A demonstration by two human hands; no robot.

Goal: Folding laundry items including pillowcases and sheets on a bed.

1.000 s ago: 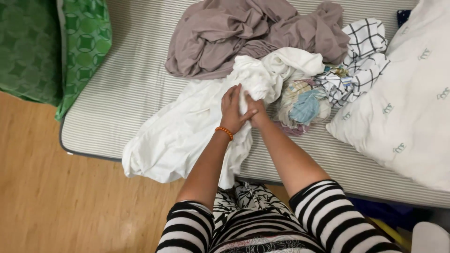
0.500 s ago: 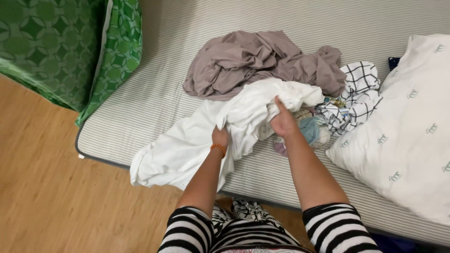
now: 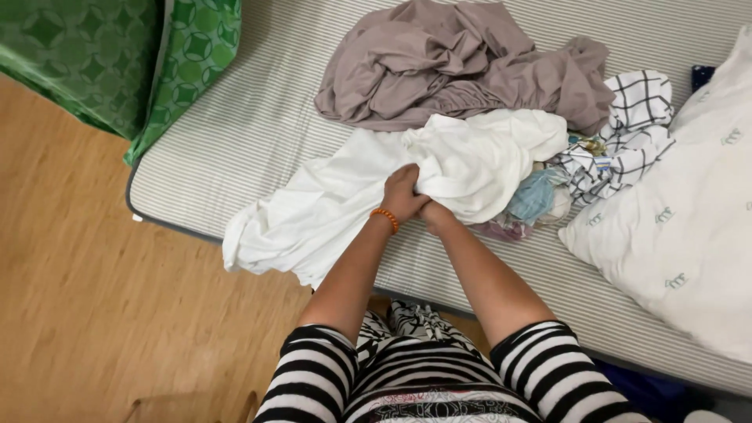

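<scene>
both hands (image 3: pixel 415 200) together, clenched on bunched white cloth (image 3: pixel 376 196) near bed's (image 3: pixel 235 149) front edge. cloth crumpled, not folded. grey sheet (image 3: pixel 454 66), checked cloth (image 3: pixel 634 133) heaped behind, untouched.

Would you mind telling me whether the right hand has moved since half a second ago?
Yes. The right hand has come back along the white cloth, away from the checked cloth, to meet the left hand.

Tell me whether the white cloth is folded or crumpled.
Crumpled, not folded. The white cloth lies bunched in loose wrinkles on the mattress, one end trailing over the edge; left hand and right hand grip its middle.
</scene>
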